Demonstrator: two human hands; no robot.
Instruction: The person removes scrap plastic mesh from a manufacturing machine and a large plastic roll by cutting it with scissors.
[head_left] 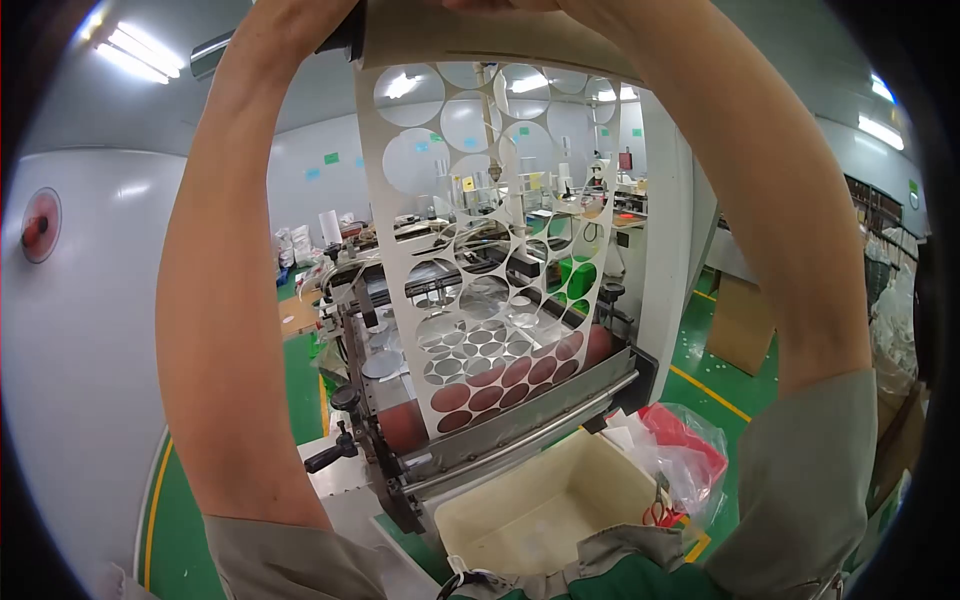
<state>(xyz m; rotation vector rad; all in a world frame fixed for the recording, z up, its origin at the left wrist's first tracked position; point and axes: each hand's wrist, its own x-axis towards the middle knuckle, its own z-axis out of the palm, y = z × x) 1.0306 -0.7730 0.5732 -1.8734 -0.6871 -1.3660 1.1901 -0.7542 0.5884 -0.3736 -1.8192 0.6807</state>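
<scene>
Both my arms reach up to a beige roll (480,35) at the top edge of the view. Only the base of my left hand (315,10) shows, close to the left end of the roll; its fingers are cut off. Part of my right hand (530,4) lies along the top of the roll, its grip not visible. From the roll hangs a pale web punched with round holes (395,240). It runs down to a reddish roller (403,425) on the machine.
A cream plastic bin (480,545) stands below the roller, with clear and red plastic bags (690,450) and red-handled scissors (657,513) beside it. A black-knobbed lever (330,457) juts out at left. A white machine column (665,230) rises at right.
</scene>
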